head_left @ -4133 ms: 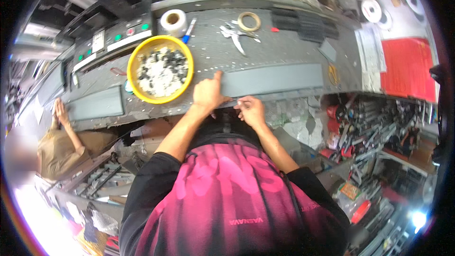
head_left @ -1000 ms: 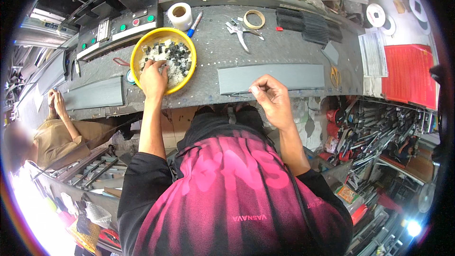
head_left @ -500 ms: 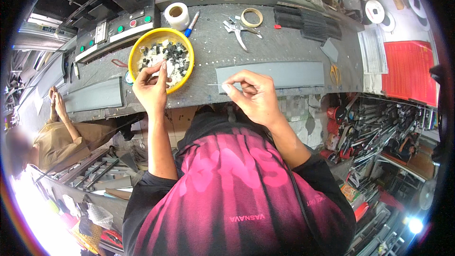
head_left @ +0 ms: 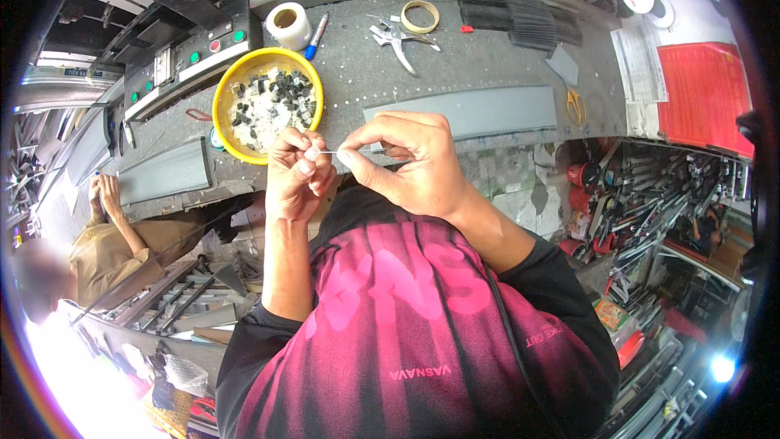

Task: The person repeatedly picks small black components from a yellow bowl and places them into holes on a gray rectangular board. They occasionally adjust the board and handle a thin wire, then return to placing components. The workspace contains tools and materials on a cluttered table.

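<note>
My left hand pinches a small white piece between thumb and fingertips, close to my chest. My right hand holds a thin wire whose tip meets that white piece. Both hands hover just in front of the grey workbench. A yellow bowl full of small black and white parts stands on the bench just beyond my left hand. A long grey strip lies on the bench behind my right hand.
On the bench lie a white tape roll, a tan tape ring, pliers, a blue marker, black combs and a second grey strip. A control panel sits at left. A seated person is at lower left.
My left hand left the yellow bowl with a small white piece and came toward my chest. My right hand moved left from the grey strip, bringing the wire to meet it.
</note>
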The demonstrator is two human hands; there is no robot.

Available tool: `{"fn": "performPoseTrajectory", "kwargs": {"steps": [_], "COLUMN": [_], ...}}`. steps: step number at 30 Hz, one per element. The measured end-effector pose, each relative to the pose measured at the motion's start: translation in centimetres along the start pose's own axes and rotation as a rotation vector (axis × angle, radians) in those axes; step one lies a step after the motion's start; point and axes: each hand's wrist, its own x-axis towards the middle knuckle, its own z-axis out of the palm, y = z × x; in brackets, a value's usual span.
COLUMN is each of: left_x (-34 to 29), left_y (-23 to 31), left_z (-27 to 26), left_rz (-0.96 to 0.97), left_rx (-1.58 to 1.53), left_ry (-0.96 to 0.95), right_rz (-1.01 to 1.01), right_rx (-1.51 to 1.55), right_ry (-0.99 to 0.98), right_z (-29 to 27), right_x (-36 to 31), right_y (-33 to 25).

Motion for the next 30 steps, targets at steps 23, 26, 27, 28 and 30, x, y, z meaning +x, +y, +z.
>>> {"fn": "performPoseTrajectory", "kwargs": {"steps": [23, 26, 27, 28, 30], "left_x": [0.6, 0.6, 0.6, 0.6, 0.7], "left_y": [-0.2, -0.2, -0.2, -0.2, -0.2], "left_z": [0.9, 0.8, 0.8, 0.8, 0.8], "left_rz": [-0.038, -0.041, -0.04, -0.045, -0.051], "left_rx": [-0.026, -0.01, -0.004, -0.004, -0.011], "left_ry": [-0.022, -0.012, -0.01, -0.009, -0.005], "right_rz": [-0.012, 0.039, 0.034, 0.036, 0.005], "right_rx": [-0.055, -0.064, -0.058, -0.055, -0.053], "right_ry": [0.017, -0.002, -0.002, -0.005, -0.008], "right_z": [-0.7, -0.7, -0.8, -0.7, -0.7], "right_x": [-0.1, -0.1, -0.1, 0.0, 0.1], "right_y": [0.1, -0.2, -0.3, -0.4, -0.4]}}
